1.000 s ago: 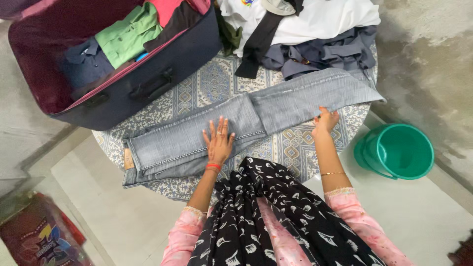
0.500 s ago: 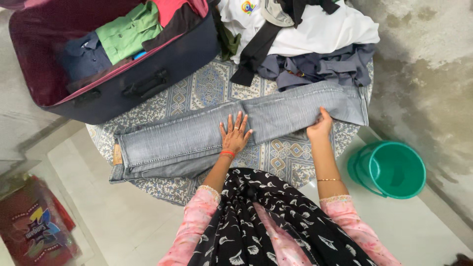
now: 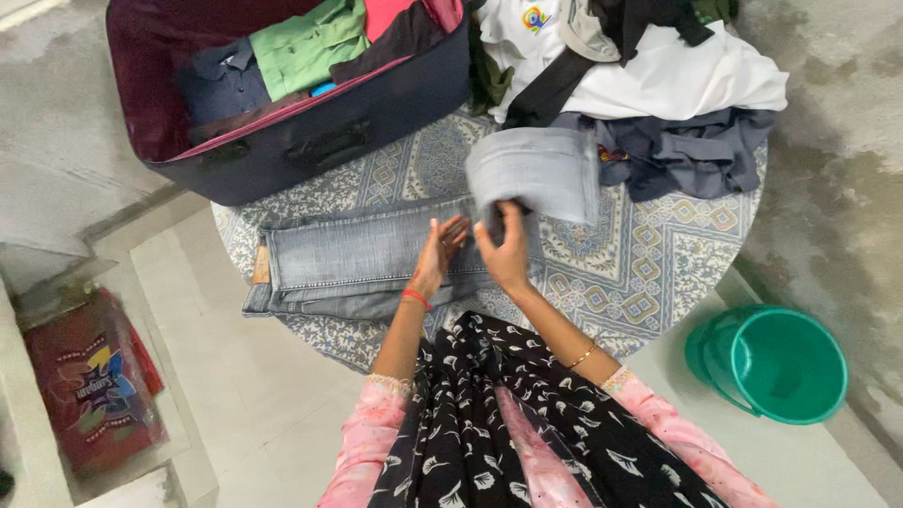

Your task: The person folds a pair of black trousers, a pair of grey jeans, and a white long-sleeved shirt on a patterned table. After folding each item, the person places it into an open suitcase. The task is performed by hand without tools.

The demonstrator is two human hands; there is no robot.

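Grey jeans [image 3: 367,254] lie across a round table with a patterned cloth [image 3: 649,263]. My right hand [image 3: 503,249] grips the leg end of the jeans and holds it lifted and curled over toward the middle, so the cloth arches above the table. My left hand [image 3: 437,254] rests on the jeans at the fold, fingers spread and pressing the fabric down. The waistband end lies flat at the table's left edge.
An open dark suitcase [image 3: 310,132] with a green shirt and other folded clothes sits at the back left. A heap of white, black and grey clothes [image 3: 658,85] lies at the back right. A green bucket [image 3: 771,362] stands on the floor, right; a red printed bag [image 3: 89,376] at left.
My right hand has lifted the leg end of the jeans from the table's right side and swung it left toward my left hand. The view has shifted slightly.
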